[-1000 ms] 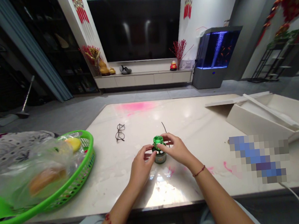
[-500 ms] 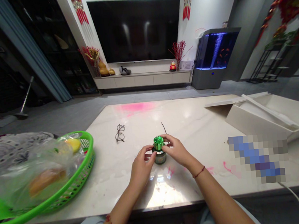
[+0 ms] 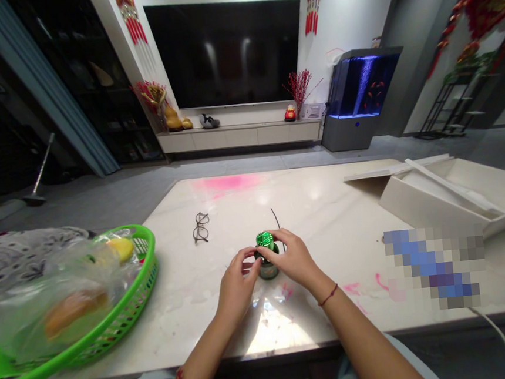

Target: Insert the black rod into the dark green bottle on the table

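The lid [image 3: 265, 239] under my right hand [image 3: 291, 258] is glittery bright green, on a dark jar [image 3: 267, 269]. My counter [image 3: 334, 212] is creamy white marble, faintly veined and smeared with pink. The basket [image 3: 147, 276] is neon green lattice, the glasses [image 3: 200, 227] are dark-rimmed, and the box [image 3: 417, 201] is plain white. Thin red cords [image 3: 328, 295] circle my wrists.

green cap [image 3: 264, 239] sunk lower onto jar [image 3: 268, 269]
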The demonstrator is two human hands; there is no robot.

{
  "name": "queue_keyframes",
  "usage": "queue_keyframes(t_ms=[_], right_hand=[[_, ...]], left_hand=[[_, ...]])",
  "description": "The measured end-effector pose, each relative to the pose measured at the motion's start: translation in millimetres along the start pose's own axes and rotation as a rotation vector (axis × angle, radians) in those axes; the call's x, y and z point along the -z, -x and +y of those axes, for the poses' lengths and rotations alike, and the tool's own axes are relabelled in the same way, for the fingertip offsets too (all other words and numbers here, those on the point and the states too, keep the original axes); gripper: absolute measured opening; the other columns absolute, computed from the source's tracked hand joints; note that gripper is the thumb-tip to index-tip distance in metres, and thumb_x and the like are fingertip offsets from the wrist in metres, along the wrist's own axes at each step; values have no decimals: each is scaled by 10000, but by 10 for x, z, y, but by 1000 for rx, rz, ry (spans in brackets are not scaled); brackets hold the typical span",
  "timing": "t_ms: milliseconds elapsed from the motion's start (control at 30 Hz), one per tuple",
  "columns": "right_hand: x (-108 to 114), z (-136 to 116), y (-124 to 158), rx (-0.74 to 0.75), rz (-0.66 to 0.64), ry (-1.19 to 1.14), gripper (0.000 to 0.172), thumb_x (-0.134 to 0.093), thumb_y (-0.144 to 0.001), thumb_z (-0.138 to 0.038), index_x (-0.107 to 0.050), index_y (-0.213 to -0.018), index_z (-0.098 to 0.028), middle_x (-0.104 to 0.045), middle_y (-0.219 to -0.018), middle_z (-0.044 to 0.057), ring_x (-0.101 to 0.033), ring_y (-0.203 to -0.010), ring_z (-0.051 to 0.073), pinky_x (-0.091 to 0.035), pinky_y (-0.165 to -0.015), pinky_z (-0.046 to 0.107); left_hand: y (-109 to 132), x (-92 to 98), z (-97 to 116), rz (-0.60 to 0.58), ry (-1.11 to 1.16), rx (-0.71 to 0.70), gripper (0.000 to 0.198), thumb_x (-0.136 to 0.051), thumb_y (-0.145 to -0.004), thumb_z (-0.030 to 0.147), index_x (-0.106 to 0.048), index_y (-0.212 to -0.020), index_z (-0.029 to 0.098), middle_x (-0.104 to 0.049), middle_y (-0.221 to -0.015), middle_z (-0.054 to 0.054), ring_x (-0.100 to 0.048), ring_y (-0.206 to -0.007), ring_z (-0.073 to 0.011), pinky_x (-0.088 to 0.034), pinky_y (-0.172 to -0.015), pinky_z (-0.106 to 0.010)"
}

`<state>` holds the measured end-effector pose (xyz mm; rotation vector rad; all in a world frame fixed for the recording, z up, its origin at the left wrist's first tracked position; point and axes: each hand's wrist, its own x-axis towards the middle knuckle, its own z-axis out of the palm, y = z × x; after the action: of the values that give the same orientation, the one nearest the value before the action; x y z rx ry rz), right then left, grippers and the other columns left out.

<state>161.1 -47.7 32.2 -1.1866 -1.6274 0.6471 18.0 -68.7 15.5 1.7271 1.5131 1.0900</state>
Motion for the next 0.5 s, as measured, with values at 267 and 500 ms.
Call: queue_keyframes(t_ms=[267,500], right_hand=[[14,14,-11,-10,17,66,419,-624,-669,-315,-560,-1067,-202,-598,-919,50,-585,-851,175,-463,-813,334],[15,40,-6,-45,-12,-44,373,-599,-662,-245,-518,-1023,-205,-631,-906,33,-602,-851,161,-470,-796,326]], left_hand=[[-5,-6,-15,-7,-30,-1,290,-476,-793,387,-541,-1027,228,-618,-1053,-41,-625,-811,-160,-492,-754,-307],[-8,-8,-10,-9,-18,4,296,-482,-786,391,-543,-1025,225,-618,-1056,-43,-626,-826,-162,-497,-756,-306]])
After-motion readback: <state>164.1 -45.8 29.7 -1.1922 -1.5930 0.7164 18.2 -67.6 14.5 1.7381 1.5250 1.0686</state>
